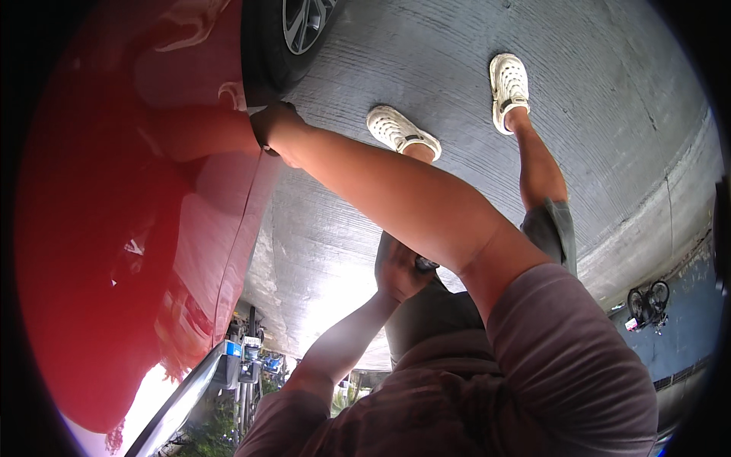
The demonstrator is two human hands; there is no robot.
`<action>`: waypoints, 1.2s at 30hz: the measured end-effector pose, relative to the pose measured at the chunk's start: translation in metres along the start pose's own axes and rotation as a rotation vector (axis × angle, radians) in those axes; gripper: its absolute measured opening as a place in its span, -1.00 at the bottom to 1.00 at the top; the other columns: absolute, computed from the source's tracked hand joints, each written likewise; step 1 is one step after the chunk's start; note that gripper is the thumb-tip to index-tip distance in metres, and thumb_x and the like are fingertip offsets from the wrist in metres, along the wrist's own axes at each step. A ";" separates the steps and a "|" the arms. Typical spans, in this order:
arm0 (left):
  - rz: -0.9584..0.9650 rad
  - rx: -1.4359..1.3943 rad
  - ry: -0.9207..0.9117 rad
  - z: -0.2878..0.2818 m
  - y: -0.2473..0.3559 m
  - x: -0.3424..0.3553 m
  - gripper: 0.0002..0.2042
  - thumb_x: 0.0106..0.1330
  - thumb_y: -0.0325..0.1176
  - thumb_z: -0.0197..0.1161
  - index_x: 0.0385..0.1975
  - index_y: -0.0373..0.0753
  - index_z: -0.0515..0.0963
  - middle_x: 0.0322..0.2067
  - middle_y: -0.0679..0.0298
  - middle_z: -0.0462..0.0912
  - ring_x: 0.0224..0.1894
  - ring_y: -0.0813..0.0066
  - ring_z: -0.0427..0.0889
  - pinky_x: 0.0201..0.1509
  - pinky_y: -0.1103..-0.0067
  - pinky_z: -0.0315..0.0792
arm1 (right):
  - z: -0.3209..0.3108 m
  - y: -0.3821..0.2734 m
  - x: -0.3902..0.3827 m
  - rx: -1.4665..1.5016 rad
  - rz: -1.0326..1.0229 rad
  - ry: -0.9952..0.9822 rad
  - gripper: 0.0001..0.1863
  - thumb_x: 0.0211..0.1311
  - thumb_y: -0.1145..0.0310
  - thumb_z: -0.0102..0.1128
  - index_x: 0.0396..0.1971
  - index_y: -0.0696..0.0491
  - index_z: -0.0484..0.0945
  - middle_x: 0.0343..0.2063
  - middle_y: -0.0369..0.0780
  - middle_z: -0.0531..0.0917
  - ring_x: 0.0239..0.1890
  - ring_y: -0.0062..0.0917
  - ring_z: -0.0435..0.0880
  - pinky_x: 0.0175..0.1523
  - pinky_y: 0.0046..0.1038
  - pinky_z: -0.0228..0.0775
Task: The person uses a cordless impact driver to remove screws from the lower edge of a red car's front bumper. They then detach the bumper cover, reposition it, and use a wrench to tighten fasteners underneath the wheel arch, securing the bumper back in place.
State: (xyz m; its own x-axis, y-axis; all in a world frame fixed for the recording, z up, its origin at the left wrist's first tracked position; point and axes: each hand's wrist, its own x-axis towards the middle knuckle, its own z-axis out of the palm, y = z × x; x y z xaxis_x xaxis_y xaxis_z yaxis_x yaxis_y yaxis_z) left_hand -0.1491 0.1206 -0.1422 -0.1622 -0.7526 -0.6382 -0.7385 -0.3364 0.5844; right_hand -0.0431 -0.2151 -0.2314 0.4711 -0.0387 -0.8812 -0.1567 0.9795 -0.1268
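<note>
Reaching across to the left, my right hand (279, 131) is closed at the edge of a red car's glossy body panel (183, 137), just behind the wheel arch. Something dark shows under its fingers against the paint, too little of it to name. Lower down, in front of my shorts, my left hand (402, 272) is curled round a small dark, rounded thing (426, 263). My right upper arm partly covers the view there, and most of what that hand holds is hidden. The panel mirrors my right arm.
The car's wheel (304, 30) stands at the top. My feet in white clogs (402, 130) are on the grooved grey concrete floor (442, 53). A bicycle (648, 305) is at the far right by a grey-blue surface. Plants (202, 426) and parked vehicles show at the lower left.
</note>
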 end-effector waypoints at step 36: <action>-0.019 0.000 -0.059 -0.003 -0.002 0.008 -0.29 0.03 -0.16 0.69 0.25 -0.21 0.64 0.19 0.06 0.72 0.30 0.01 0.65 0.33 0.20 0.59 | -0.058 0.093 -0.067 -0.416 -0.944 -0.105 -0.27 0.41 0.61 0.16 0.58 0.01 0.36 0.20 -0.04 0.67 0.29 -0.14 0.63 0.42 -0.18 0.55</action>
State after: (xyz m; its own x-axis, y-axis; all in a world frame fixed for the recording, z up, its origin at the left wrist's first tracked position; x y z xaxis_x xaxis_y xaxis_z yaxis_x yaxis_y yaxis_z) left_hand -0.1465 0.1135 -0.1468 -0.1864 -0.7111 -0.6780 -0.7416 -0.3508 0.5718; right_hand -0.1396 -0.1325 -0.2109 0.6276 -0.7185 -0.2998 0.0379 0.4128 -0.9100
